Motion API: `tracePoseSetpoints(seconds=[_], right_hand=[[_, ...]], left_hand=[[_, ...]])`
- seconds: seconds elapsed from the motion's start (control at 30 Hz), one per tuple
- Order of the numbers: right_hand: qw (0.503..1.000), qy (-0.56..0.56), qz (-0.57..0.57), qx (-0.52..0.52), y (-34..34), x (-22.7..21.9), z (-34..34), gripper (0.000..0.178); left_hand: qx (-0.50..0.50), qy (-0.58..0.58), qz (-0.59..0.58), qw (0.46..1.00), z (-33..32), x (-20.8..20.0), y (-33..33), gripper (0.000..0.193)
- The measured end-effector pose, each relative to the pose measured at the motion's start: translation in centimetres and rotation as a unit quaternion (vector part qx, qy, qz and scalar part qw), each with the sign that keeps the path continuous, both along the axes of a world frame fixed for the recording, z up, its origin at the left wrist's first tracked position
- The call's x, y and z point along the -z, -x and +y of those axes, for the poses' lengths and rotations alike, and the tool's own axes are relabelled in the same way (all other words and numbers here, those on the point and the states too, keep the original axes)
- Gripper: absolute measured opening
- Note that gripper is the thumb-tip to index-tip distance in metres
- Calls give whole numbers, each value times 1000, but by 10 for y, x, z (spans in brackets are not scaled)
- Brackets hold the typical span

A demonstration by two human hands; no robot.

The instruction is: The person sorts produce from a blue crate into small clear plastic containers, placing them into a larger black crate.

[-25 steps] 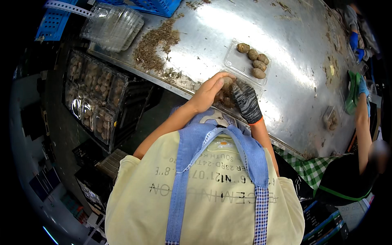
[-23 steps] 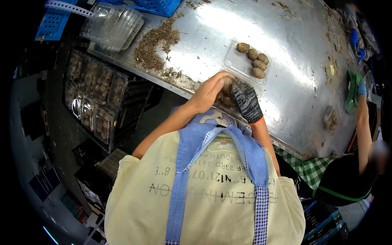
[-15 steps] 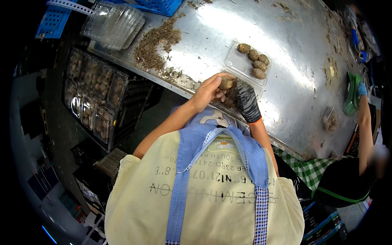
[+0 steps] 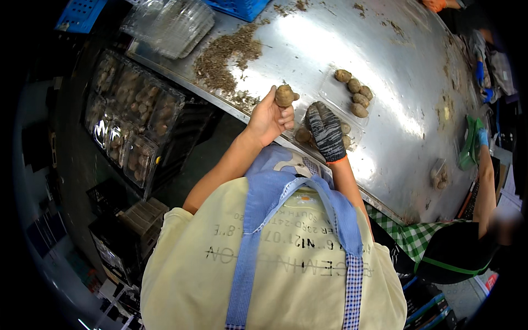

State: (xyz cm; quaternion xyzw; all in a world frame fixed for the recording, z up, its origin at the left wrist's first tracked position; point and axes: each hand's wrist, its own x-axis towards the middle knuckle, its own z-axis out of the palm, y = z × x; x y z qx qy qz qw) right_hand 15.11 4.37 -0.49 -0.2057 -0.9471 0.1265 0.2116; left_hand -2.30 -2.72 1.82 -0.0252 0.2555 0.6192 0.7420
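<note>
My bare left hand holds a knobbly brown taro up between thumb and fingers, over the table's near edge. Beside it, my right hand, in a black-and-grey glove, lies palm down with fingers stretched out over several taros; one taro shows to its left and others to its right. What lies under the palm is hidden. Just beyond is an opened clear plastic clamshell box. Several taros sit in a curved row in its far half.
Dry brown scraps litter the metal table at left, near stacked clear boxes and a blue crate. A rack of filled boxes stands left. At right, a co-worker's blue-gloved hand is at a green bag-like thing, near a filled box.
My hands have moved apart. The left has lifted left with a taro; the right has turned palm down over the taros near the box. The whole view has shifted slightly.
</note>
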Motion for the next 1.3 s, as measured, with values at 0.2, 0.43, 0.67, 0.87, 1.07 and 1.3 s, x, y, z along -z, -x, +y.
tracePoseSetpoints(seconds=[0.2,0.43,0.67,0.87,1.07,1.3], right_hand=[[957,273,13,92,56,-34,-8,37],[872,475,97,66,87,-47,-17,50],[868,458,126,148,92,-34,-27,53],[881,410,111,208,91,-35,-42,52],[859,375,199,286,77,-28,-35,49],[809,203,-35,551,22,-27,31,49]], left_hand=[[-32,44,95,994,-13,-9,26,52],[74,92,252,960,-17,-19,47,46],[180,-4,283,942,-9,-4,64,46],[276,-78,317,904,-6,5,72,41],[340,-149,248,895,-8,1,86,46],[319,-135,463,816,-18,19,98,32]])
